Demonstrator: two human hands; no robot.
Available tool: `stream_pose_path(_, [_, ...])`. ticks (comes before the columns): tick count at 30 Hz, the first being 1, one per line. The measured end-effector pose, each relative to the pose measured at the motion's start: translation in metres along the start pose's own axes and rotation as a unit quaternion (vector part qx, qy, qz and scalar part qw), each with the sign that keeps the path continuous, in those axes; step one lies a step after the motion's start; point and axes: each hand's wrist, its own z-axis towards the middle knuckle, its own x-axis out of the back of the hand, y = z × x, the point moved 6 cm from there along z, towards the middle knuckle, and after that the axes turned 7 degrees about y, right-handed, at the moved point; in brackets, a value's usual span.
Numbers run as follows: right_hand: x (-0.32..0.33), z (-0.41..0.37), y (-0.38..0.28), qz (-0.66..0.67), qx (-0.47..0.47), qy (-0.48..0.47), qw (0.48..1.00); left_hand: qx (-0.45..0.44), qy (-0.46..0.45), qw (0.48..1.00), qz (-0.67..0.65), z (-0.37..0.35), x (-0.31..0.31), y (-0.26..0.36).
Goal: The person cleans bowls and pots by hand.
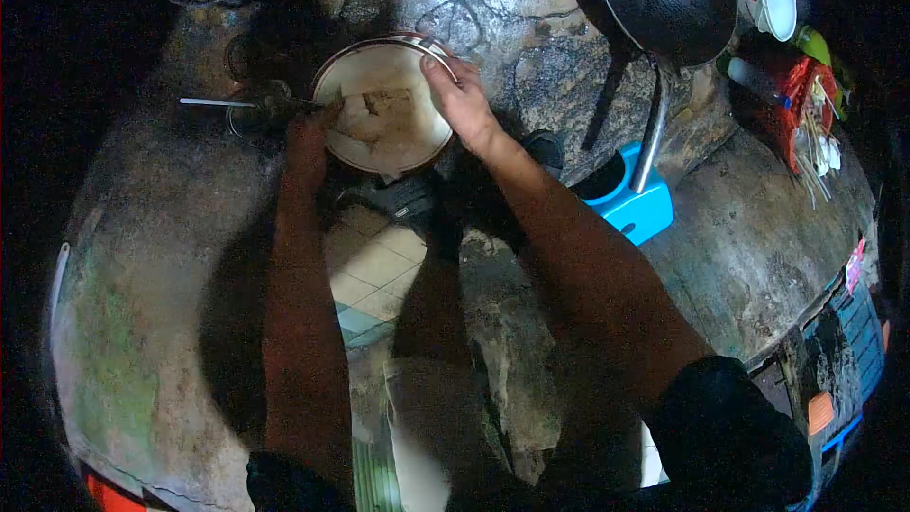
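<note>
Bowl (374,62), one, gripped at rim by right hand (462,102) (left hand (308,140) touching).

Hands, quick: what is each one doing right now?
The left hand is at the left edge of the bowl; its grip cannot be told.
The right hand is closed on the bowl's rim.

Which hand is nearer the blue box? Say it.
Right. The right hand grips the rim of the bowl, up-left of the blue box; the left hand is farther, across the bowl.
</note>
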Motion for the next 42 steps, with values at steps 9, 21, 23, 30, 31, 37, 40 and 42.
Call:
stream_pose_path(9, [0.016, -0.005, -0.024, -0.148, 0.047, 0.076, 0.985, 0.031, 0.137, 0.990, -0.003, -0.021, -0.006, 0.016])
stream_pose_path(21, [-0.002, 0.012, -0.020, 0.145, -0.074, -0.134, 0.978, 0.104, -0.039, 0.948, -0.298, 0.038, -0.002, -0.054])
stream_pose_path(23, [-0.006, 0.025, -0.018, 0.139, -0.046, -0.132, 0.980, 0.085, -0.047, 0.940, -0.328, 0.048, -0.001, -0.054])
stream_pose_path(30, [-0.028, 0.072, -0.086, 0.082, 0.003, -0.195, 0.977, 0.037, -0.077, 0.913, -0.400, 0.066, -0.001, 0.011])
stream_pose_path(31, [-0.031, 0.081, -0.092, 0.057, 0.014, -0.216, 0.975, 0.023, -0.062, 0.915, -0.398, 0.072, -0.001, 0.015])
stream_pose_path(37, [-0.042, 0.118, -0.082, 0.005, -0.015, -0.210, 0.978, -0.133, -0.018, 0.970, -0.203, 0.042, -0.010, 0.054])
stream_pose_path(40, [-0.034, 0.098, -0.106, 0.039, -0.038, -0.257, 0.965, -0.209, -0.016, 0.966, -0.152, 0.057, -0.005, 0.039])
stream_pose_path(42, [-0.027, 0.101, -0.106, 0.058, -0.021, -0.216, 0.974, -0.167, -0.015, 0.962, -0.218, 0.052, -0.010, 0.046])
